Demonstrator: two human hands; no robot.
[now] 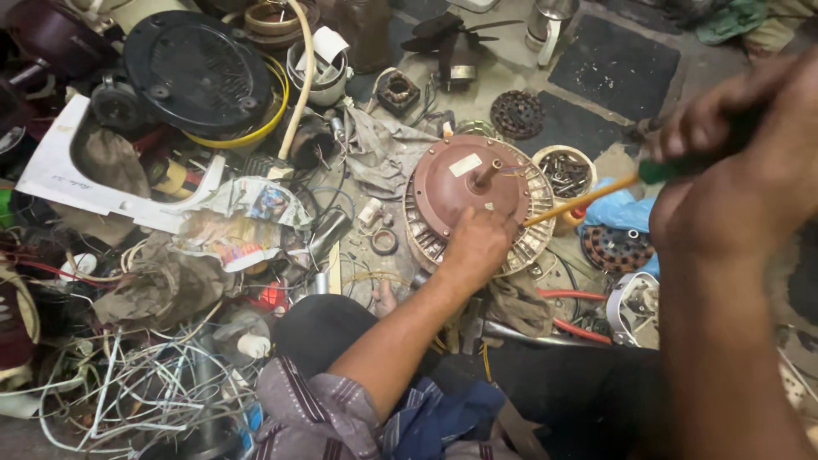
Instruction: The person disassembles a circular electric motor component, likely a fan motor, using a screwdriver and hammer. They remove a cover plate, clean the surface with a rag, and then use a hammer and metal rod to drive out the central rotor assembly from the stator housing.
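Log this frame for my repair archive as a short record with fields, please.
Setting: cluttered floor of parts, wires and rags
Main item: brown round motor housing with exposed winding ring
Left hand: resting on the housing's near edge
Right hand: closed on a screwdriver, green handle, yellow shaft angled toward the housing
Nearby: small tub of screws, black round cover, tangled white wires

Count, places taken from grip on screwdriver:
- hands: two, left hand (475, 243) on motor, right hand (724, 145) round handle.
- screwdriver (596, 198): one, yellow shaft, green handle.
- brown fan motor (464, 183): one, at tool tip.
- tub of screws (567, 173): one, just above shaft.
- perforated discs: two, dark disc (516, 113) above grip, reddish disc (615, 248) below.
- black round cover (198, 72): one, far from grip.
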